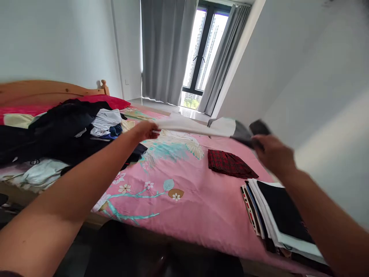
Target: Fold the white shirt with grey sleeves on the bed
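A white garment with dark grey parts (pixel 196 127) is stretched in the air over the bed, blurred by motion; its exact kind does not show. My left hand (pixel 146 130) is closed on its white end. Around its dark grey end my right hand (pixel 273 154) is closed, farther to the right. Below the cloth, a folded red plaid garment (pixel 230 163) lies on the pink flowered bedsheet (pixel 184 215). Near my right forearm stands a stack of folded clothes (pixel 268 207), with black and white pieces on top.
A heap of loose clothes (pixel 72 123), mostly black with some white, covers the left of the bed. Behind it are a red pillow (pixel 106 100) and the wooden headboard (pixel 54 87). Grey curtains (pixel 164 50) hang by the window (pixel 200 50). A white wall (pixel 311 77) rises at right.
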A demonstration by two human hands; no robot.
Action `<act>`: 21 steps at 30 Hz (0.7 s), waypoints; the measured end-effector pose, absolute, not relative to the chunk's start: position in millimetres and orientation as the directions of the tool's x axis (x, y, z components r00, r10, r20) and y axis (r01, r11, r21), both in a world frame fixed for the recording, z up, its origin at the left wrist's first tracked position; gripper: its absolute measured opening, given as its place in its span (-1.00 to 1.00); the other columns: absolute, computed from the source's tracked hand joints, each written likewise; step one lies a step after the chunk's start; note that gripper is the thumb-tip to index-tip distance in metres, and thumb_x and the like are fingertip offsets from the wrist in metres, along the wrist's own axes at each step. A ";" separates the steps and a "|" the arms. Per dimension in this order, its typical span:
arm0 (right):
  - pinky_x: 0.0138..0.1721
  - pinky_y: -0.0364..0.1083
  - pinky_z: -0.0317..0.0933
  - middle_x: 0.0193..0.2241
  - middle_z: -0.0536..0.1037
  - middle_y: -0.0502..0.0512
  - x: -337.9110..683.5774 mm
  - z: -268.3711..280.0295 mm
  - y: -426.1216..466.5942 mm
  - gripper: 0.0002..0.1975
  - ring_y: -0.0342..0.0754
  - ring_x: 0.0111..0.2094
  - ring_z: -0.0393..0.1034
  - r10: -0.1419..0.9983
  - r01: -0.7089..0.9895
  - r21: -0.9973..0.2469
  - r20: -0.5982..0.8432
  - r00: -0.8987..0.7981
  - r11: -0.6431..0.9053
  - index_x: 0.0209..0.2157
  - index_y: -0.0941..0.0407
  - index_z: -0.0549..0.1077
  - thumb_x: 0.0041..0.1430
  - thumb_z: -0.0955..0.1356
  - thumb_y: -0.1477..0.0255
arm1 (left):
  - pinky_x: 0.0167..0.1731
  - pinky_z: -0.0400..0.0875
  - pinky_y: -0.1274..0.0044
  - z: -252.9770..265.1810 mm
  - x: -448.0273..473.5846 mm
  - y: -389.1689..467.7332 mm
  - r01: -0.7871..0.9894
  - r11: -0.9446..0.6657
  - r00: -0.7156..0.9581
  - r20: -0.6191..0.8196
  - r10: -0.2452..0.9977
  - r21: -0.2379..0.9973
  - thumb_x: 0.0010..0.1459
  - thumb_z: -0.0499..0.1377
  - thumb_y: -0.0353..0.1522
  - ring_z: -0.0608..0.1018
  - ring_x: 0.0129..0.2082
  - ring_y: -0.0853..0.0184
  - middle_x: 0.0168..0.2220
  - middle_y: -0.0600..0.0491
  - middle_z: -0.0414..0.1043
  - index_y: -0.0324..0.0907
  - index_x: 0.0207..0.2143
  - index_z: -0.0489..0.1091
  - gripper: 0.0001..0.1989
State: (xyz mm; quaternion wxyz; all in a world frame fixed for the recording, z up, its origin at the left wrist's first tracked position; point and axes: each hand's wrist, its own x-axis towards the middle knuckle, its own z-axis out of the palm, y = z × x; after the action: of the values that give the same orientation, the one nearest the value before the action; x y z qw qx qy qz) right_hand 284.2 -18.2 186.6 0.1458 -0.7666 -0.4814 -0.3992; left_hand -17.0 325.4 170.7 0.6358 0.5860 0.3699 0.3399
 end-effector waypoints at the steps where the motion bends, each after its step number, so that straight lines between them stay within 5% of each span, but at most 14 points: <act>1: -0.43 -0.12 -0.04 -0.17 0.46 0.08 280.2 150.9 -19.0 -0.72 -0.08 -0.29 0.32 0.686 0.860 0.151 0.676 0.269 -0.487 -0.08 0.04 0.41 0.13 0.32 0.38 | -0.34 0.37 0.34 140.7 -20.0 325.4 0.099 0.121 0.484 -0.154 0.862 0.988 -0.18 0.20 -0.46 0.47 -0.49 0.26 -0.58 -0.06 0.37 -0.34 -0.49 0.33 -0.86; 5: -0.45 -0.16 0.04 -0.24 0.44 0.06 251.8 14.0 -35.3 -0.67 -0.10 -0.35 0.33 0.897 0.927 0.020 0.259 0.357 -0.374 -0.13 -0.02 0.43 0.13 0.21 0.55 | -0.52 0.25 0.43 26.7 -49.1 297.5 0.406 0.209 0.407 -0.381 0.830 0.890 -0.34 0.17 -0.55 0.37 -0.64 0.28 -0.75 -0.02 0.24 -0.27 -0.69 0.29 -0.91; 9: -0.43 -0.15 0.13 -0.29 0.44 0.08 215.9 -73.0 -75.4 -0.57 -0.06 -0.36 0.39 0.924 0.915 -0.151 0.015 0.382 -0.375 -0.15 -0.05 0.45 0.07 0.15 0.62 | -0.62 0.11 0.50 -53.6 -89.7 258.4 0.583 0.226 0.390 -0.512 0.765 0.781 -0.40 0.13 -0.53 0.30 -0.72 0.30 -0.78 -0.04 0.24 -0.23 -0.79 0.23 -0.89; 14: -0.29 -0.14 0.23 -0.19 0.45 0.11 188.9 -100.1 -127.5 -0.49 -0.04 -0.24 0.42 0.912 0.850 -0.331 -0.119 0.393 -0.409 -0.12 -0.05 0.46 0.03 0.11 0.64 | -0.69 -0.05 0.59 -92.6 -132.2 235.7 0.635 0.185 0.478 -0.569 0.669 0.750 -0.33 0.09 -0.42 0.25 -0.76 0.38 -0.70 -0.04 0.36 -0.20 -0.75 0.27 -0.95; 21: -0.17 -0.04 0.19 -0.24 0.47 0.14 172.9 -80.2 -126.8 -0.71 0.05 -0.20 0.38 0.908 0.874 -0.290 -0.281 0.310 -0.389 -0.21 0.03 0.49 0.04 0.25 0.44 | -0.67 0.03 0.59 -101.0 -144.0 228.1 0.674 0.045 0.535 -0.529 0.659 0.737 -0.19 0.14 -0.21 0.29 -0.74 0.40 -0.66 0.04 0.39 -0.18 -0.66 0.32 -0.78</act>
State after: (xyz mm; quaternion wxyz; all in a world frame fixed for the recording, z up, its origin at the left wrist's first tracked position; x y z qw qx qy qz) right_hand 172.9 -126.8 -80.2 0.0418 -0.8084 -0.5512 0.2022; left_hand -144.0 228.1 -101.0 0.5385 0.6909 0.4823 -0.0070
